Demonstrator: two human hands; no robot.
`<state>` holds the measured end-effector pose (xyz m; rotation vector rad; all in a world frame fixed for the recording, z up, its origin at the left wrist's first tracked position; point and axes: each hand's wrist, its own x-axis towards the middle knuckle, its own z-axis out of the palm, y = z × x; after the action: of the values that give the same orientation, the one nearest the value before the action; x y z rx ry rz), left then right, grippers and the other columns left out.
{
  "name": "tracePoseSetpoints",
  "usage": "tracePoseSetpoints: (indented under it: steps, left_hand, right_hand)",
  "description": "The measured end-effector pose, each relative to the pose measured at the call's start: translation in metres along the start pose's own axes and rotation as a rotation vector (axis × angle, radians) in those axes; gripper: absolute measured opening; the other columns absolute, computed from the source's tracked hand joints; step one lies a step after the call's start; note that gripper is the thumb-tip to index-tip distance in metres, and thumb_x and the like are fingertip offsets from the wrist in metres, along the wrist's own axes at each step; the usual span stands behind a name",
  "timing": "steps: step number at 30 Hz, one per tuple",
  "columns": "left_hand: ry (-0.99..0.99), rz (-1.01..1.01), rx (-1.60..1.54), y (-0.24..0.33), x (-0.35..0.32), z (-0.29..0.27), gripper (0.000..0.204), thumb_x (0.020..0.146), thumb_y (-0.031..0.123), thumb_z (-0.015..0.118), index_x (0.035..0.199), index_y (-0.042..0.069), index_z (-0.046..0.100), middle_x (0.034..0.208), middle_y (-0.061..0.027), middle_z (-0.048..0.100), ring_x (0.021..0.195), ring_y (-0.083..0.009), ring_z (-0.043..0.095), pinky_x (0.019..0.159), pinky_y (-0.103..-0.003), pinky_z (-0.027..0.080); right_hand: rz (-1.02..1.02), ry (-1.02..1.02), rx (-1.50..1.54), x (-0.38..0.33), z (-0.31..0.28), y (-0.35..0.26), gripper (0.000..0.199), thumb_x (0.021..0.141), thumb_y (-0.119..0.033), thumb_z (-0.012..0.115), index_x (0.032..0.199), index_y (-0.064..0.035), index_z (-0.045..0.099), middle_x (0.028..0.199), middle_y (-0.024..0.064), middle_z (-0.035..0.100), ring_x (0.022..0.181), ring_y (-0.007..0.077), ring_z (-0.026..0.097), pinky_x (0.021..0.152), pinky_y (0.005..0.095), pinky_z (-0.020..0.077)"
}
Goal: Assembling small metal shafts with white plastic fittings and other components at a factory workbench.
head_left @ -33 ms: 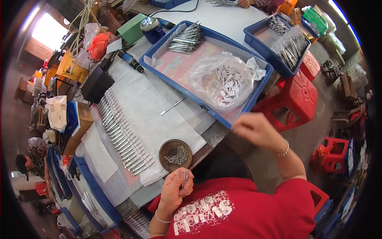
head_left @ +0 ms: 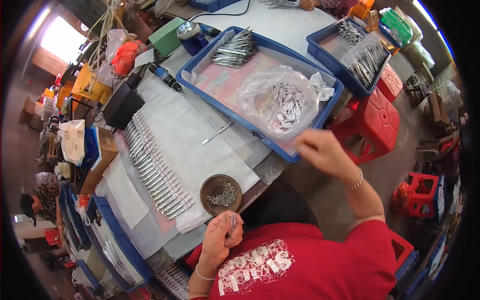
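left fingers are grasping a small piece, a bowl sitting just beyond, seemingly for easy reach; right fingers are hovering beside a tray, grip unclear.

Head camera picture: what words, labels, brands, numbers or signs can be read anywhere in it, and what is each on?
Red shirt: large white stylised lettering across it; I don't copy out wording.
Pale bag near the cardboard box: faint print, too small to read.
Small piece in the left hand: too small to show any marking.
Nothing else is legible.
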<state>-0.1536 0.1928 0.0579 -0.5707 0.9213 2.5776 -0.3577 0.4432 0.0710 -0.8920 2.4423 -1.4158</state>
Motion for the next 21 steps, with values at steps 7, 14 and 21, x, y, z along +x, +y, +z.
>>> tracePoseSetpoints:
  steps: [7,14,21]
  left_hand:
    - [0.05,0.051,-0.022,-0.004,-0.017,-0.005,0.032,0.095,0.031,0.045,0.094,0.0,0.053,0.058,-0.0006,0.041,0.043,-0.0047,0.028,0.041,-0.02,0.023]
    - [0.064,0.084,-0.038,-0.005,-0.024,-0.019,0.032,0.096,0.031,0.044,0.095,0.0,0.053,0.059,-0.0007,0.041,0.044,-0.005,0.029,0.041,-0.02,0.023]
    - [0.019,0.074,-0.077,-0.007,-0.03,-0.031,0.032,0.095,0.032,0.045,0.095,0.0,0.053,0.059,-0.0017,0.042,0.044,-0.0057,0.028,0.041,-0.02,0.023]
  right_hand:
    - [-0.129,0.013,-0.648,0.065,0.015,0.06,0.014,0.076,-0.016,0.058,0.077,-0.0019,0.059,0.075,0.0144,0.058,0.078,0.031,0.058,0.069,0.041,0.0453]
    - [-0.02,0.0,-0.898,0.084,0.031,0.071,0.011,0.067,-0.011,0.058,0.068,-0.0012,0.064,0.073,0.018,0.063,0.07,0.0335,0.064,0.06,0.0427,0.0503]
    - [-0.053,-0.008,-0.859,0.077,0.04,0.06,0.011,0.067,-0.007,0.054,0.074,-0.0006,0.06,0.076,0.02,0.062,0.075,0.0351,0.062,0.064,0.0439,0.0499]
